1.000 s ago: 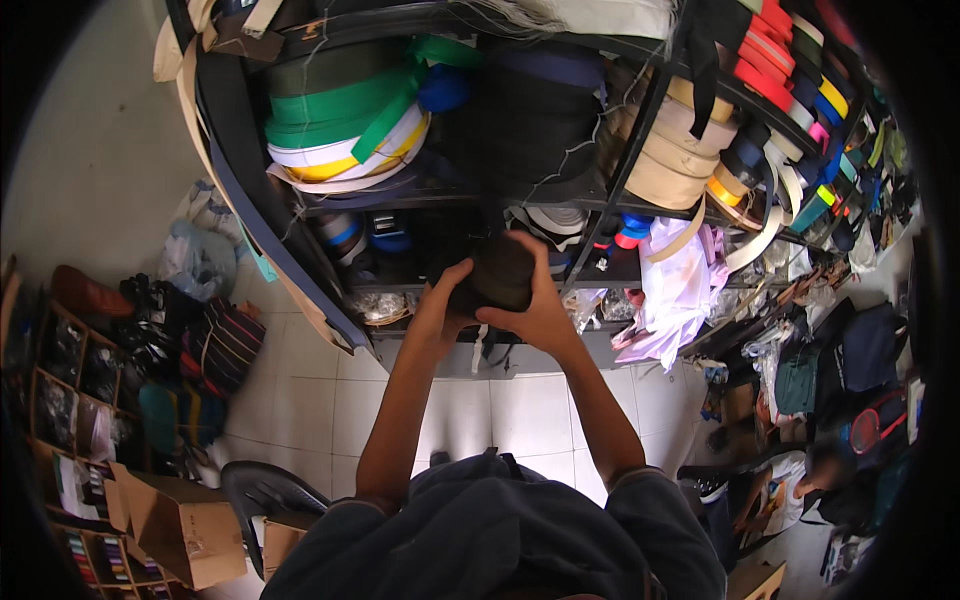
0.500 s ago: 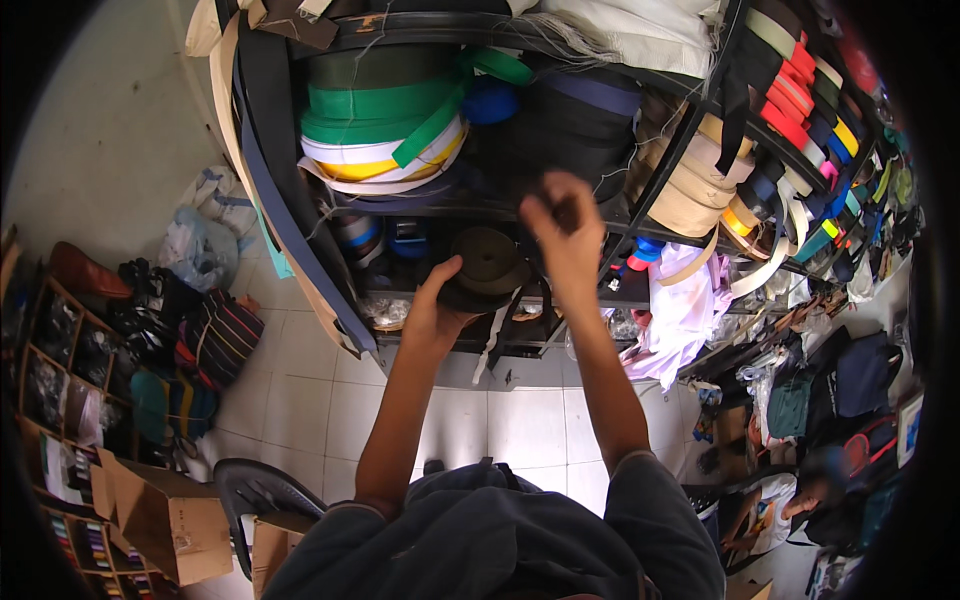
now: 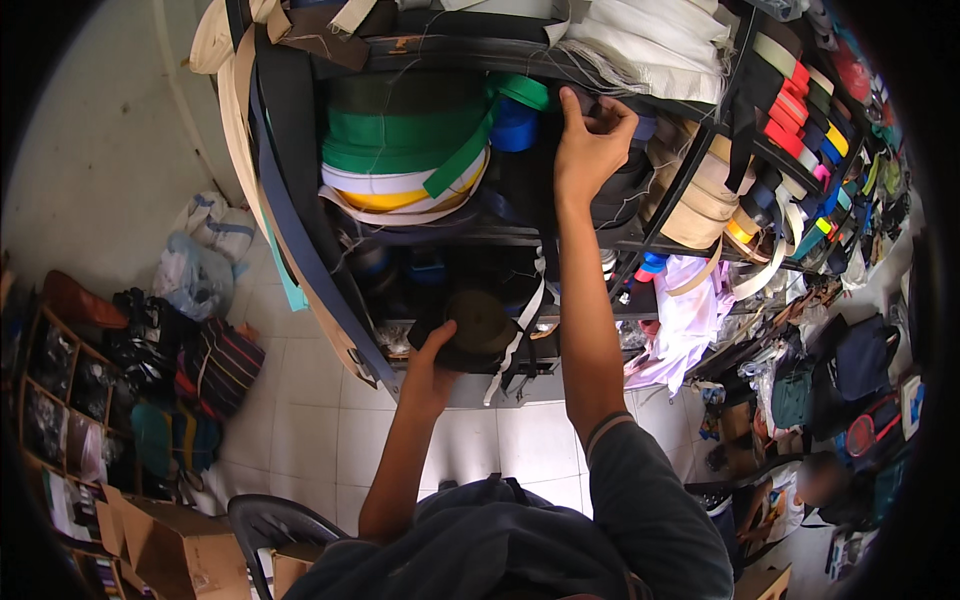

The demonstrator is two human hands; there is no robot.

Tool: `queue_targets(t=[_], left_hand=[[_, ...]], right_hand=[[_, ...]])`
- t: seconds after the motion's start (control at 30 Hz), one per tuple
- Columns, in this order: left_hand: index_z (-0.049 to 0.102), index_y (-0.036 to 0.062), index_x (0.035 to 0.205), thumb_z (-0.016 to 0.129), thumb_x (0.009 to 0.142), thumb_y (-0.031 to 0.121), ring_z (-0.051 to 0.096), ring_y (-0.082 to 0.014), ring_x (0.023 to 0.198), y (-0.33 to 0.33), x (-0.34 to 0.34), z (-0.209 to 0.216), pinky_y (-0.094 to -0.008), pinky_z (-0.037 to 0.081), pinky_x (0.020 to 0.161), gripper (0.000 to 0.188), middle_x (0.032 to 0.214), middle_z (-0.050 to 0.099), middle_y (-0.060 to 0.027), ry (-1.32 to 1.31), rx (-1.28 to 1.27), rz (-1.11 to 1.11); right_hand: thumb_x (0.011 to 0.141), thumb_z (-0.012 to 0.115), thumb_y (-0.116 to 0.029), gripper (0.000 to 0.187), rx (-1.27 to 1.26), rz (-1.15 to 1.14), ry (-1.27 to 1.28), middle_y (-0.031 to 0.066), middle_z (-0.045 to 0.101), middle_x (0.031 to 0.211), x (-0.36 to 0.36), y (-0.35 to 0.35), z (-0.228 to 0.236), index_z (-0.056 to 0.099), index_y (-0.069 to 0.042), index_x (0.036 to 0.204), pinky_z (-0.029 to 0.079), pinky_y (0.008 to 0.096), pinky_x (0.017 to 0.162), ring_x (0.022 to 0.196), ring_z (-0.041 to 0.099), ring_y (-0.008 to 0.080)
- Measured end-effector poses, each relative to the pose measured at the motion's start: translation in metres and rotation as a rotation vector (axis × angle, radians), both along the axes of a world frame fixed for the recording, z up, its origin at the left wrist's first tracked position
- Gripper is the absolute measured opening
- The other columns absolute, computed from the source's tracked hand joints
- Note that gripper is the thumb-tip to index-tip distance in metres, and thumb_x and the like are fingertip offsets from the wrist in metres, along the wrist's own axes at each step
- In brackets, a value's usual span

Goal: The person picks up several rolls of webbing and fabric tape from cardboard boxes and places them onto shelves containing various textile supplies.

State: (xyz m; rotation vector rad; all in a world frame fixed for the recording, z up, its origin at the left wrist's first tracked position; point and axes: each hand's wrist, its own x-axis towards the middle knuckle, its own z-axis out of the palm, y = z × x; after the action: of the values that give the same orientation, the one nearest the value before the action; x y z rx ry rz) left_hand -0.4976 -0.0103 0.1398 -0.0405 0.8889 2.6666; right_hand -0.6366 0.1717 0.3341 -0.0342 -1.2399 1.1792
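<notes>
My left hand (image 3: pixel 428 378) is closed on a dark olive-black roll of webbing (image 3: pixel 482 322), thumb over its near left edge. The roll sits in front of the lower shelf opening. A white strip (image 3: pixel 518 345) hangs beside it on the right. My right hand (image 3: pixel 592 150) is raised to the upper shelf, its fingers curled at the top of a stack of dark webbing rolls (image 3: pixel 622 190). Something dark shows between thumb and fingers, but I cannot make out what it is. Left of that stack stands a pile of webbing rolls in green (image 3: pixel 375 142), white and yellow.
The black shelf frame (image 3: pixel 660 195) rises in front of me, with beige rolls (image 3: pixel 690 200) and red rolls (image 3: pixel 790 105) to the right. A pale lilac cloth (image 3: pixel 675 315) hangs below. Cardboard boxes (image 3: pixel 175 545) lie low left. A person (image 3: pixel 785 505) is at lower right.
My right hand has moved up from beside the left-hand roll to the top of the dark stack on the upper shelf. The held roll has dropped lower in the view.
</notes>
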Motion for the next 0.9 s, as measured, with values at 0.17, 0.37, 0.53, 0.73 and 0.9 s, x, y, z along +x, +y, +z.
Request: queue_targets(t=[0.17, 0.37, 0.53, 0.73, 0.9], left_hand=[[0.051, 0.0055, 0.121, 0.066, 0.084, 0.020, 0.060, -0.0222, 0.105, -0.005, 0.001, -0.002, -0.0393, 0.053, 0.084, 0.042, 0.114, 0.060, -0.0092, -0.014, -0.054, -0.024], [0.054, 0.0065, 0.120, 0.064, 0.085, 0.021, 0.059, -0.0213, 0.106, -0.007, 0.001, -0.006, -0.0386, 0.050, 0.088, 0.039, 0.115, 0.061, -0.0071, -0.055, -0.117, -0.102], [0.053, 0.0074, 0.122, 0.064, 0.085, 0.020, 0.058, -0.0199, 0.107, -0.009, -0.001, -0.010, -0.0376, 0.049, 0.088, 0.040, 0.116, 0.060, -0.0062, -0.039, -0.117, -0.147], [0.050, 0.0092, 0.126, 0.064, 0.086, 0.020, 0.057, -0.0208, 0.109, -0.011, -0.002, -0.012, -0.0399, 0.050, 0.088, 0.044, 0.120, 0.058, -0.0064, -0.022, -0.121, -0.187], [0.050, 0.0086, 0.126, 0.063, 0.087, 0.020, 0.056, -0.0213, 0.110, -0.014, -0.003, -0.016, -0.0403, 0.049, 0.089, 0.043, 0.121, 0.057, -0.0073, -0.035, -0.117, -0.189]], right_hand=[[0.072, 0.081, -0.020, 0.041, 0.054, -0.122, 0.023, 0.0109, 0.061, 0.080, -0.017, -0.012, -0.002, 0.055, 0.003, 0.094, 0.045, 0.0298, 0.063, 0.064, 0.056, 0.0166], [0.073, 0.080, -0.023, 0.039, 0.212, -0.368, 0.026, 0.0117, 0.061, 0.083, -0.030, -0.009, -0.008, 0.058, 0.002, 0.093, 0.046, 0.0321, 0.069, 0.073, 0.055, 0.0207], [0.075, 0.077, -0.024, 0.036, 0.220, -0.341, 0.012, 0.0128, 0.057, 0.093, -0.030, -0.011, -0.009, 0.062, 0.002, 0.096, 0.043, 0.0358, 0.073, 0.081, 0.053, 0.0257], [0.074, 0.076, -0.021, 0.031, 0.191, -0.287, -0.012, 0.0136, 0.057, 0.094, -0.035, -0.010, -0.008, 0.067, 0.002, 0.094, 0.041, 0.0393, 0.079, 0.090, 0.051, 0.0309], [0.072, 0.075, -0.028, 0.033, 0.218, -0.372, -0.149, 0.0093, 0.059, 0.088, -0.035, -0.009, -0.005, 0.072, -0.002, 0.091, 0.039, 0.0424, 0.079, 0.090, 0.049, 0.0311]])
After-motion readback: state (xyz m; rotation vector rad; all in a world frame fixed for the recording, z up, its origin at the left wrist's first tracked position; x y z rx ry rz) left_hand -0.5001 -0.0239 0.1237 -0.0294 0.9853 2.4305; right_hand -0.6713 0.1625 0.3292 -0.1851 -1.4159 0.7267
